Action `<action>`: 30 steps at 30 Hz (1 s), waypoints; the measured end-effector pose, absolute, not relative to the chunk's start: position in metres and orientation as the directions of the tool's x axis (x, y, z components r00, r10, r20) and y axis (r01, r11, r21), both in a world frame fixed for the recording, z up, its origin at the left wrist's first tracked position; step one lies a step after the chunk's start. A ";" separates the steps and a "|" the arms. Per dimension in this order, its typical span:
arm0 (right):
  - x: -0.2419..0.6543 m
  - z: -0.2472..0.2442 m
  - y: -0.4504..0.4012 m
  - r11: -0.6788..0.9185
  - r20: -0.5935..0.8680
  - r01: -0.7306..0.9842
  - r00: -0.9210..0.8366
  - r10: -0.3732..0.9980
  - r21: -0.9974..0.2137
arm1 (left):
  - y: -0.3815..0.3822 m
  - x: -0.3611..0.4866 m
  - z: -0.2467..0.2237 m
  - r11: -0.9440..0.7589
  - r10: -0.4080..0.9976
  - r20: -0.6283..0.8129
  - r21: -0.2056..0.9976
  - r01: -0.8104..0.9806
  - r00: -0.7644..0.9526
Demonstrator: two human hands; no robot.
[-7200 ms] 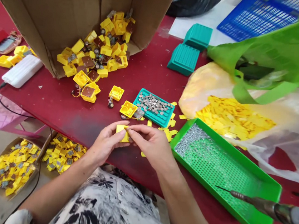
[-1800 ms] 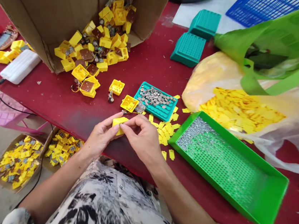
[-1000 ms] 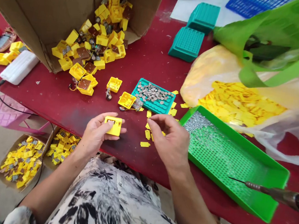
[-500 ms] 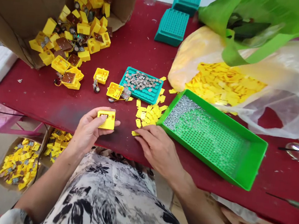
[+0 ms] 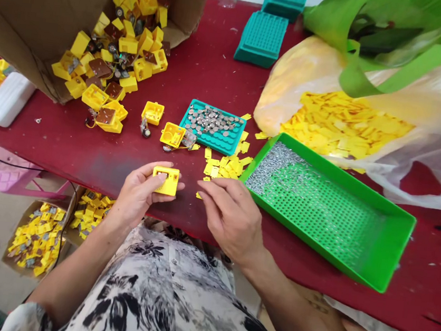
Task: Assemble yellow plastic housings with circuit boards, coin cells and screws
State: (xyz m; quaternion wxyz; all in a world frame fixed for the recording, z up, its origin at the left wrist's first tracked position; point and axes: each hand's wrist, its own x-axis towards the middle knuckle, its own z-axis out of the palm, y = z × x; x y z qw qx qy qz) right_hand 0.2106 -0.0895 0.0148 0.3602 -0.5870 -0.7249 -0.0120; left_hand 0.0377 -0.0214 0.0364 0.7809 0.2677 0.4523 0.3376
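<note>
- Head view: gripping a yellow box (image 5: 170, 186), seemingly not yet covered, in the left hand (image 5: 135, 192), left of the green tray (image 5: 388, 251).
- Holding right hand (image 5: 234, 215) fingertips together beside the tray; unclear whether pinching one of the yellow tabs (image 5: 225, 167).
- Apparently leaving open cases (image 5: 172, 136) unfinished, left of the tray.

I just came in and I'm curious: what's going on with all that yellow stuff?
The person's left hand holds a small yellow case, thumb on its face. The right hand is beside loose yellow tabs; whether it grips one is unclear. Silvery discs lie on a teal tray and small metal pieces in a green tray.
</note>
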 end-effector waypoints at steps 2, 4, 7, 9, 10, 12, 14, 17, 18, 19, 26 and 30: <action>0.203 0.022 -0.084 0.365 0.587 0.835 -0.063 0.807 -0.412 | -0.023 0.040 0.036 0.632 0.767 -0.531 0.721 -0.283 0.360; 0.197 0.025 -0.080 0.400 0.594 0.818 -0.090 0.799 -0.414 | -0.024 0.040 0.034 0.629 0.769 -0.527 0.726 -0.280 0.362; 0.194 0.022 -0.077 0.417 0.570 0.784 -0.099 0.816 -0.461 | -0.025 0.039 0.032 0.620 0.775 -0.513 0.733 -0.281 0.369; 0.195 0.019 -0.076 0.427 0.539 0.728 -0.093 0.837 -0.537 | -0.026 0.038 0.029 0.619 0.775 -0.510 0.732 -0.286 0.372; 0.196 0.018 -0.075 0.432 0.525 0.695 -0.093 0.846 -0.574 | -0.027 0.038 0.028 0.620 0.774 -0.511 0.730 -0.288 0.373; 0.198 0.018 -0.074 0.440 0.504 0.647 -0.099 0.858 -0.622 | -0.027 0.039 0.027 0.624 0.772 -0.514 0.725 -0.293 0.373; 0.200 0.019 -0.074 0.431 0.492 0.630 -0.087 0.866 -0.646 | -0.027 0.039 0.026 0.629 0.769 -0.518 0.718 -0.298 0.375; 0.205 0.021 -0.075 0.377 0.477 0.646 -0.022 0.879 -0.664 | -0.025 0.038 0.026 0.639 0.760 -0.522 0.712 -0.293 0.388; 0.207 0.021 -0.075 0.355 0.476 0.660 0.005 0.880 -0.662 | -0.024 0.038 0.026 0.641 0.757 -0.524 0.712 -0.288 0.390; 0.208 0.021 -0.076 0.337 0.479 0.676 0.027 0.878 -0.656 | -0.023 0.037 0.027 0.641 0.756 -0.525 0.713 -0.283 0.390; 0.204 0.016 -0.075 0.328 0.533 0.758 0.031 0.845 -0.563 | -0.023 0.040 0.030 0.654 0.738 -0.546 0.723 -0.223 0.396; 0.196 0.013 -0.070 0.326 0.518 0.780 -0.003 0.856 -0.534 | -0.026 0.041 0.030 0.674 0.711 -0.564 0.718 -0.176 0.421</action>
